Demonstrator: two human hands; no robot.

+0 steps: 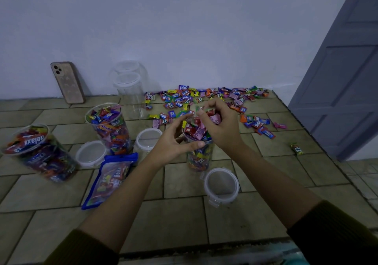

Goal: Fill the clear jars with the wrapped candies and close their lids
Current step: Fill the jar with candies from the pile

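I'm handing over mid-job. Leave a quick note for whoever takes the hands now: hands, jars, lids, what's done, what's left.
Left hand: holds the middle jar at its rim.
Right hand: grips a handful of candies over that jar's mouth.
Done: far-left jar and second jar look full; the middle jar is nearly full.
Lids: none is on. Three lie on the tiles.
Left: drop the handful, fill the empty jars by the wall from the loose pile, and close every lid.
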